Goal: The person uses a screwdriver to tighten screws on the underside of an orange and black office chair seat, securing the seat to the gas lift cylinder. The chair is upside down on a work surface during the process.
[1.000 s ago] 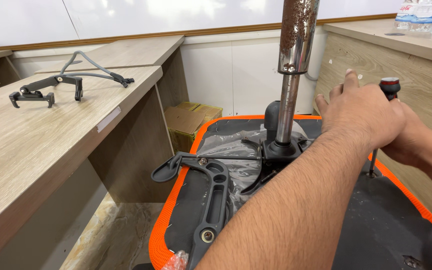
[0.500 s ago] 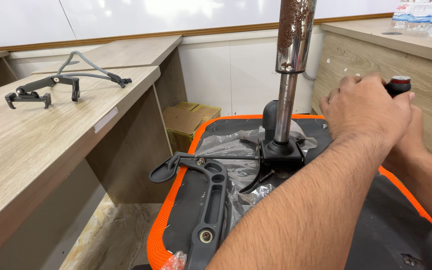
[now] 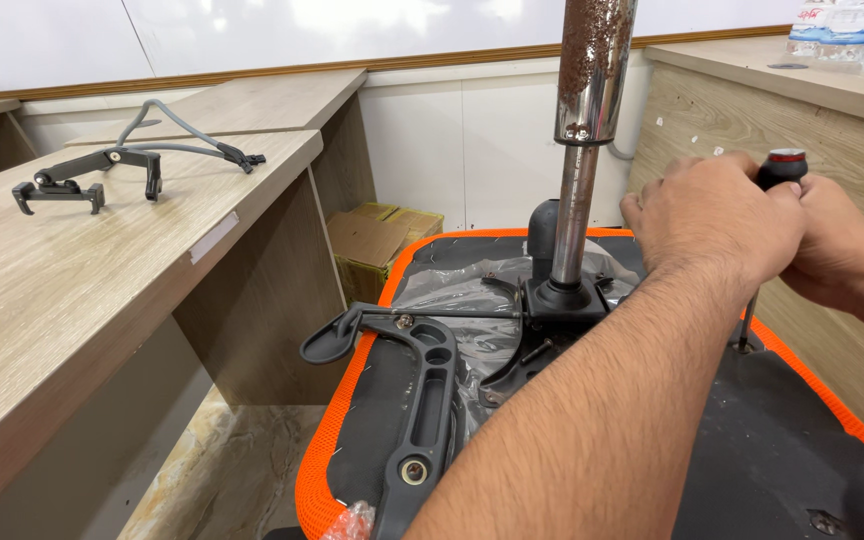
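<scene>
I see both my left hand (image 3: 717,215) and right hand (image 3: 837,245) clamped around the upright screwdriver (image 3: 780,170), its tip on the chair seat (image 3: 752,420).

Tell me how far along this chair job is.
Done: the seat lies upside down, and one grey armrest frame sits loose on the desk. In hand: the left hand and right hand grip a screwdriver standing upright, tip at the seat's right edge. Left: the gas cylinder, its mechanism and the black arm bracket are on the seat.
</scene>
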